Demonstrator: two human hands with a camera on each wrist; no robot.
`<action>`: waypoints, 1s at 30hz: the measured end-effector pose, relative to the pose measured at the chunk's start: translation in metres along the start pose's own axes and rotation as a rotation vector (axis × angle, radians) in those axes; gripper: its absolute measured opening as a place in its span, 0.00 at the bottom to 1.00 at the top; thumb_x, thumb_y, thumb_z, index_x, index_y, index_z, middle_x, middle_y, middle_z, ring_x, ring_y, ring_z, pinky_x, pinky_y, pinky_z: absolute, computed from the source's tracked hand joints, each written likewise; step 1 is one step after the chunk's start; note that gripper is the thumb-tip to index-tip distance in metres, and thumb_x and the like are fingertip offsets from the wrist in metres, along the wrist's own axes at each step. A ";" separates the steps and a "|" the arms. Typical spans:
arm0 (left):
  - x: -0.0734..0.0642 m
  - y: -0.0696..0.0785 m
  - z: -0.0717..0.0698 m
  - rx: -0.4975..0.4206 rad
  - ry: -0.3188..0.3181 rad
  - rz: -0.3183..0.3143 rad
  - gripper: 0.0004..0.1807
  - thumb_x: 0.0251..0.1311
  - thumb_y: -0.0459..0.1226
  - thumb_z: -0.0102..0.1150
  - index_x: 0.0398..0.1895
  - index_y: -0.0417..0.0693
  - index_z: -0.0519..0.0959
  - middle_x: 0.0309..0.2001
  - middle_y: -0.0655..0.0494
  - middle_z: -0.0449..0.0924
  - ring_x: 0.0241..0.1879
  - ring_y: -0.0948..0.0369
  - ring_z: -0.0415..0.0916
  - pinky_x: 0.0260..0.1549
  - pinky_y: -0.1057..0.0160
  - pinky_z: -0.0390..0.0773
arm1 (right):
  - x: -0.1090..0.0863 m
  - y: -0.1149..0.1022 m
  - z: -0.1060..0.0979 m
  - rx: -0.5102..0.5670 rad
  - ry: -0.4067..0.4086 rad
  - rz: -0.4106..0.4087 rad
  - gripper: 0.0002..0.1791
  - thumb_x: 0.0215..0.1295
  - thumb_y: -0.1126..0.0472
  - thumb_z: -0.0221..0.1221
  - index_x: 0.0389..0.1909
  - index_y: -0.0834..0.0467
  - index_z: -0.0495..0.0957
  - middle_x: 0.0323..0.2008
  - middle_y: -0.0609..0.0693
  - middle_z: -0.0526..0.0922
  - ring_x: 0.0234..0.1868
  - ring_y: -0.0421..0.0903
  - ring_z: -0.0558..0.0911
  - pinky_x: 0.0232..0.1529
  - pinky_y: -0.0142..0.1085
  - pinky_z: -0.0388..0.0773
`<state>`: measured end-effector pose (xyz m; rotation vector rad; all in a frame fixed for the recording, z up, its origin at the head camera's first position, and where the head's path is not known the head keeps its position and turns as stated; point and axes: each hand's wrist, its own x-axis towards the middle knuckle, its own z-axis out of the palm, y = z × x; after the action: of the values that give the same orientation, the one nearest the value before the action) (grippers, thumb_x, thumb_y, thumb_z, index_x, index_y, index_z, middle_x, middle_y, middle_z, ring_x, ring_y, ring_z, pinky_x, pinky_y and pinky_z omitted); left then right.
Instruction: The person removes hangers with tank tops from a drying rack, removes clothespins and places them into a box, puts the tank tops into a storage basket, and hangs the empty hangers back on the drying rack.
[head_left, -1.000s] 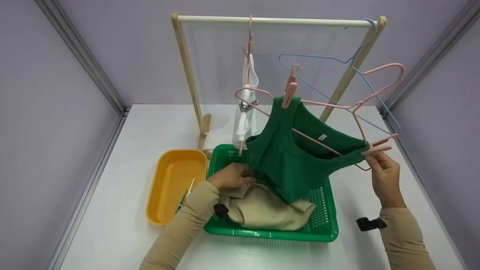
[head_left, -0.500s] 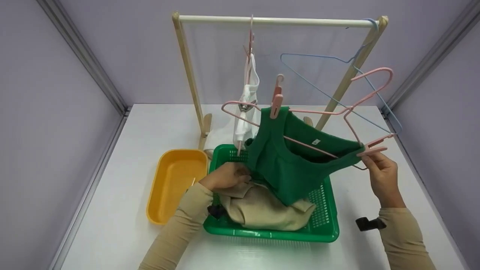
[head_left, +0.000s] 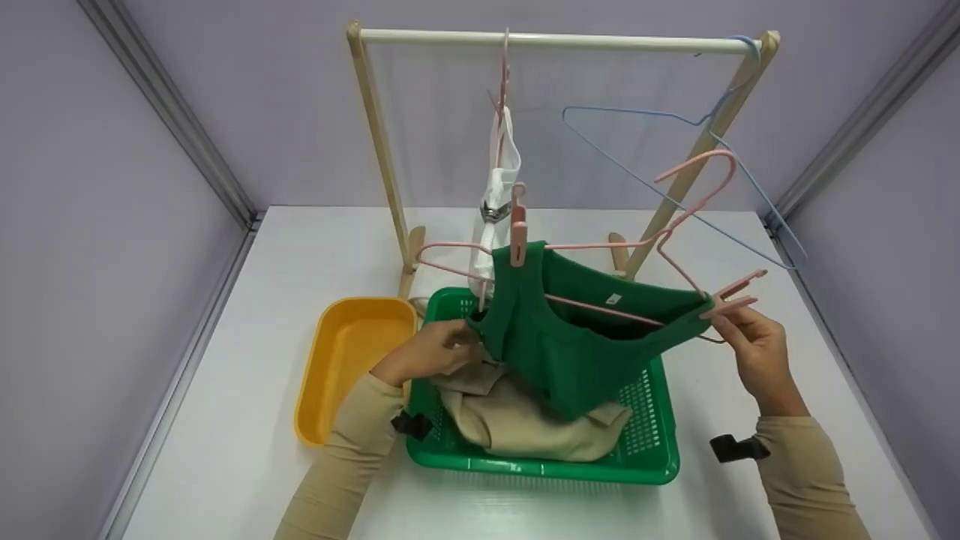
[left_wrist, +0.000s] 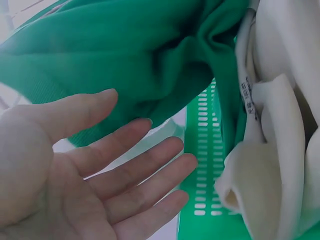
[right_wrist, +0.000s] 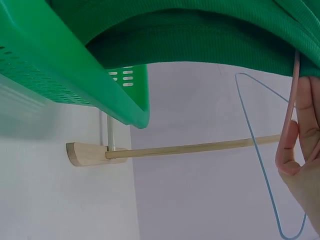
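A green tank top (head_left: 577, 367) hangs tilted on a pink clothes hanger (head_left: 592, 246) above the green basket (head_left: 540, 468). Two pink clothespins clip its straps, the left clothespin (head_left: 518, 236) upright and the right clothespin (head_left: 727, 306) slanting. My right hand (head_left: 759, 352) pinches the top's right strap corner just below that clothespin; the hanger's end crosses this hand in the right wrist view. At the top's left side is my left hand (left_wrist: 115, 175), palm showing, fingers spread and loosely extended with nothing in them. Beige cloth (head_left: 540, 420) lies crumpled in the basket beneath.
Behind stands a wooden rack with a white bar (head_left: 600, 41). A blue hanger (head_left: 637, 112) hangs at its right end. Mid-bar hangs a white garment (head_left: 510, 161) with a metal clip (head_left: 493, 212). Left of the basket is a yellow tray (head_left: 319, 360).
The pink hanger and tank top have moved left and down, the hook dropping farthest. My left hand has shifted left and slightly up. My right hand has moved slightly left, still gripping.
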<state>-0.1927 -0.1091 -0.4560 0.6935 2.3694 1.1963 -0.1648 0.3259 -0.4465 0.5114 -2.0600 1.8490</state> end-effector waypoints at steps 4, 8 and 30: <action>-0.008 -0.005 -0.006 -0.057 0.031 -0.039 0.17 0.70 0.39 0.50 0.55 0.38 0.74 0.55 0.41 0.79 0.54 0.49 0.78 0.56 0.49 0.79 | 0.000 -0.001 0.003 -0.035 -0.037 -0.015 0.12 0.68 0.71 0.52 0.47 0.69 0.81 0.41 0.37 0.88 0.52 0.30 0.82 0.55 0.17 0.73; -0.017 -0.009 -0.011 -0.112 0.060 -0.082 0.20 0.71 0.42 0.49 0.57 0.37 0.73 0.55 0.41 0.79 0.55 0.49 0.77 0.58 0.49 0.78 | 0.001 -0.002 0.005 -0.053 -0.057 -0.036 0.12 0.68 0.68 0.55 0.46 0.69 0.81 0.41 0.38 0.88 0.51 0.30 0.83 0.55 0.17 0.74; -0.040 -0.029 -0.023 -0.117 0.227 -0.032 0.20 0.71 0.42 0.50 0.59 0.39 0.74 0.58 0.39 0.77 0.60 0.46 0.75 0.62 0.47 0.74 | -0.002 -0.002 0.012 -0.123 -0.119 -0.046 0.16 0.65 0.79 0.51 0.45 0.62 0.82 0.44 0.32 0.85 0.49 0.26 0.82 0.48 0.17 0.78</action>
<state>-0.1811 -0.1621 -0.4623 0.5035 2.4549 1.4546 -0.1619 0.3142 -0.4467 0.6441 -2.2033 1.6904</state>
